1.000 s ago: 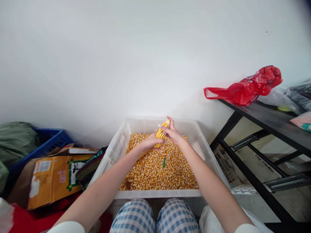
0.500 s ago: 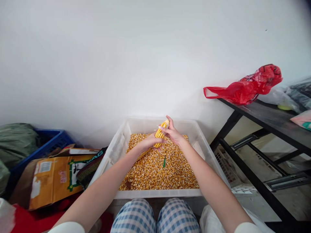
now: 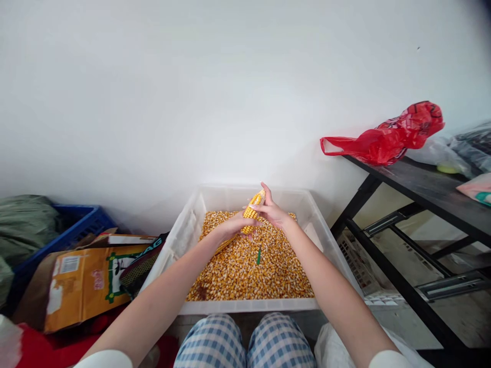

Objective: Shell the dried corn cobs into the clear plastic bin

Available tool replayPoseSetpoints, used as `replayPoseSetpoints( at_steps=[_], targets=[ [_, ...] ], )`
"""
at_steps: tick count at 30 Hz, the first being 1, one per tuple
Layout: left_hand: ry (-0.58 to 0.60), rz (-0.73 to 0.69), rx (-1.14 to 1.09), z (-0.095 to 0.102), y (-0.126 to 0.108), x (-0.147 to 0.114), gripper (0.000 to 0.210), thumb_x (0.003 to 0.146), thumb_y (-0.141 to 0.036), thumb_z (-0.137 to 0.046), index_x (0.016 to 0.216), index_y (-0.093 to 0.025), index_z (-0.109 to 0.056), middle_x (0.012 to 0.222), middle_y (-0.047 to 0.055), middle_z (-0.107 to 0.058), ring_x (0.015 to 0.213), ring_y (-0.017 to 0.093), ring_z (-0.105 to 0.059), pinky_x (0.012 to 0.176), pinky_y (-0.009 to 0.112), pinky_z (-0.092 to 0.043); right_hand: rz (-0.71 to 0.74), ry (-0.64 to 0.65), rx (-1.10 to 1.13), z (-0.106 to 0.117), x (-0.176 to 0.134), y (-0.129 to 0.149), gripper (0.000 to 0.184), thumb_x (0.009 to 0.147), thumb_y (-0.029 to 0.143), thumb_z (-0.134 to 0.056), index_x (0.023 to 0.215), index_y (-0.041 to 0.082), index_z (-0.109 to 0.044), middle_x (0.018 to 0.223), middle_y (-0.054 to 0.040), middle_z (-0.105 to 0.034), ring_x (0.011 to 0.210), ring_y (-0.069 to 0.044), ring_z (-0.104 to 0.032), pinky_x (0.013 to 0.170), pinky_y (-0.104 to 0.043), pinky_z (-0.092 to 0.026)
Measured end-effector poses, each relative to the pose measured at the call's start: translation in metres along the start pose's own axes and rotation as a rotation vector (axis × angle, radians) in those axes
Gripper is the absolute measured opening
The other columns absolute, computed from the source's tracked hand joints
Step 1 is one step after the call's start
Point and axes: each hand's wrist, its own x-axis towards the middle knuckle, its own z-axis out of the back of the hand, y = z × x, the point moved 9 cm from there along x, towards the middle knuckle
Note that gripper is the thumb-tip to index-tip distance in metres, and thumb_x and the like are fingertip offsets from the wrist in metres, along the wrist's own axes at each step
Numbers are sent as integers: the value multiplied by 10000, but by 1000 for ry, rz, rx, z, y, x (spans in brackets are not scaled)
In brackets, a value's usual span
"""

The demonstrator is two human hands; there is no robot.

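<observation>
An ear of corn (image 3: 253, 208), yellow with a pale tip, is tilted up between both hands over a bin of loose kernels. My left hand (image 3: 237, 224) is wrapped around its lower part. Higher up, my right hand (image 3: 271, 210) grips the cob, its fingers across the kernels and one finger raised near the tip. Beneath them, loose corn kernels (image 3: 253, 278) fill much of the white plastic bin (image 3: 249, 306). Partly hidden under my left forearm lies another ear of corn (image 3: 224, 245). A small green strip (image 3: 259, 255) rests on the kernels.
At right stands a black metal table (image 3: 429, 186) bearing a red plastic bag (image 3: 399, 135). To the left are a torn cardboard box (image 3: 88, 286) and a blue crate (image 3: 84, 222). A white wall (image 3: 245, 92) rises behind the bin.
My right thumb has shifted down slightly along the cob, showing more of the upper kernels. My left hand keeps its hold at nearly the same spot.
</observation>
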Motion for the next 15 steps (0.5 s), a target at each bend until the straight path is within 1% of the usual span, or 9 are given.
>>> replayPoseSetpoints(
  at_steps=[3, 5, 8, 12, 14, 15],
  targets=[
    [-17, -30, 40, -1, -4, 1, 573, 647, -339, -653, 1136, -142, -427, 722, 27, -575, 505, 116, -549, 400, 193, -385, 16, -31, 38, 0, 3, 1, 764, 695, 297, -632, 1296, 440, -184, 966, 26, -537, 775, -131, -610, 751, -371, -515],
    [-43, -43, 69, 0, -6, 1, 589, 636, -341, -666, 1136, -146, -423, 726, 24, -572, 499, 113, -542, 408, 201, -398, 27, -72, 27, 2, 3, 1, 724, 707, 327, -621, 1291, 432, -206, 968, 21, -540, 755, -135, -615, 730, -371, -522],
    [-51, -58, 65, 2, -7, 0, 582, 635, -342, -667, 1134, -158, -430, 762, 29, -566, 513, 113, -547, 404, 199, -399, 15, -57, 10, 2, 2, 1, 784, 680, 278, -653, 1300, 424, -195, 968, 21, -551, 776, -139, -621, 751, -363, -514],
    [30, -60, 40, -1, -9, -2, 575, 667, -341, -638, 1163, -156, -414, 753, 33, -564, 508, 116, -544, 411, 211, -412, 0, 38, 24, 1, -1, 8, 851, 660, 214, -669, 1301, 438, -157, 956, 33, -574, 818, -135, -619, 782, -356, -494],
    [34, -71, 62, -1, -11, -1, 587, 664, -343, -643, 1168, -150, -412, 751, 34, -565, 500, 114, -537, 424, 228, -429, 10, 52, 38, 0, -1, 12, 829, 669, 231, -666, 1292, 440, -161, 957, 32, -582, 819, -139, -620, 758, -350, -498],
    [16, -88, 80, 1, -13, 0, 598, 656, -342, -652, 1169, -149, -412, 763, 36, -566, 507, 115, -537, 431, 234, -437, 14, 35, 43, 1, 0, 12, 789, 687, 265, -654, 1286, 437, -170, 954, 29, -585, 810, -143, -622, 734, -346, -503]
  ],
)
